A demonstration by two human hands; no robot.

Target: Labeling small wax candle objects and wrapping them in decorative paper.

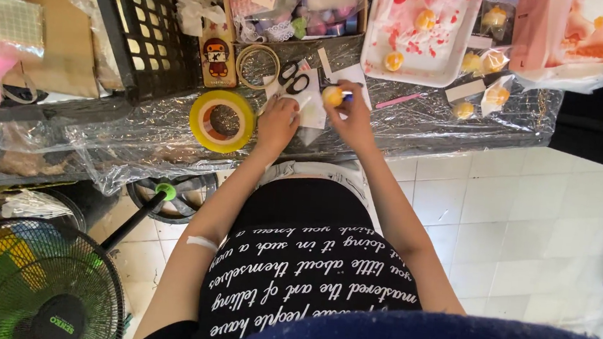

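The right hand (355,116) pinches a small yellow ball (332,96) between its fingertips, just above the table edge; a dark thin tool (346,93) seems to sit in the same grip, though it is too small to tell for sure; the left hand (277,122) lies just beside it, fingers curled down onto a white paper (312,112), pressing on it rather than closed around anything. Scissors (294,80) with black handles rest on the paper just beyond the left hand; a yellow tape roll (223,120) lies flat to the left of that hand, near the table's (436,127) plastic-covered edge; a thinner ring (257,65) lies behind it. A pink stick (401,99) lies to the right of the ball; past it, small bags (497,96) with more yellow balls; behind those, a white tray (410,73) holding yellow and pink pieces. A black crate (146,32) stands at the far left of the table; a fan (22,283) stands on the tiled floor (529,226) below.
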